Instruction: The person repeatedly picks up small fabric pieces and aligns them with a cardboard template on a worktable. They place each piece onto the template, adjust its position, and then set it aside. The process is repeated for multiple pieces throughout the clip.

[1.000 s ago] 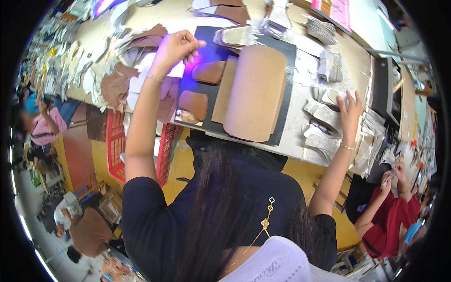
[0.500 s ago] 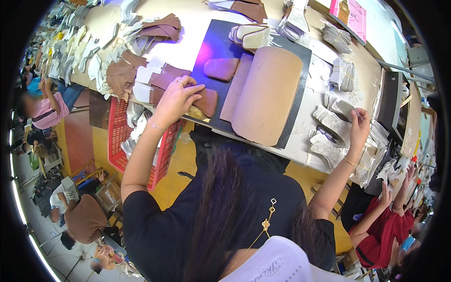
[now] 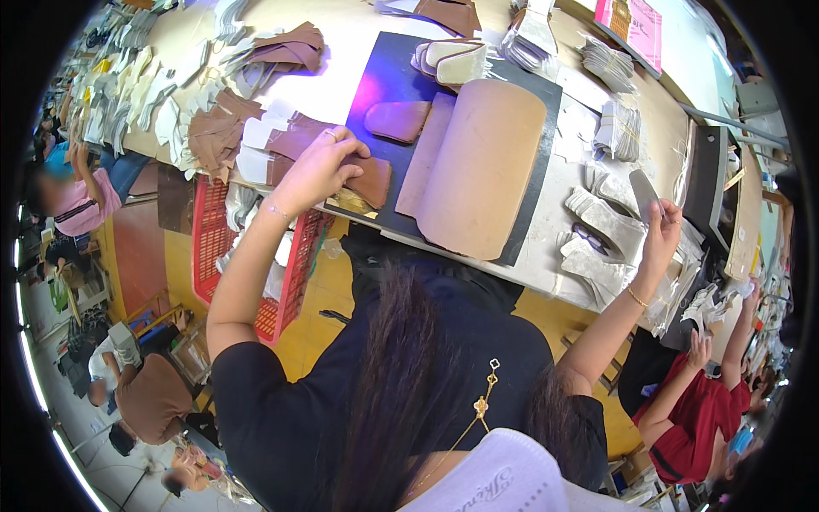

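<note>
My left hand (image 3: 328, 164) is at the table's front edge, fingers bent and closed at a brown leather piece (image 3: 374, 183) that lies by a fanned row of brown and white pieces (image 3: 271, 145). Its grip is partly hidden. Raised over the right side, my right hand (image 3: 660, 237) pinches a thin flat grey strip (image 3: 645, 193) with a narrowed end. A rounded brown leather piece (image 3: 397, 120) lies on the black board (image 3: 375, 94), left of a large curved tan sheet (image 3: 485, 171). Light-coloured pieces (image 3: 450, 63) lie behind that sheet.
Bundled grey pieces (image 3: 619, 132) and curved pale pieces (image 3: 604, 218) cover the table's right side. Brown pieces (image 3: 223, 132) are piled at left. A red plastic basket (image 3: 271, 316) stands below the left edge. A person in red (image 3: 695, 427) works at the right.
My left fingers have drawn closer together at the brown leather piece. The grey strip in my right hand has turned to point more upward. The whole view has shifted slightly.
</note>
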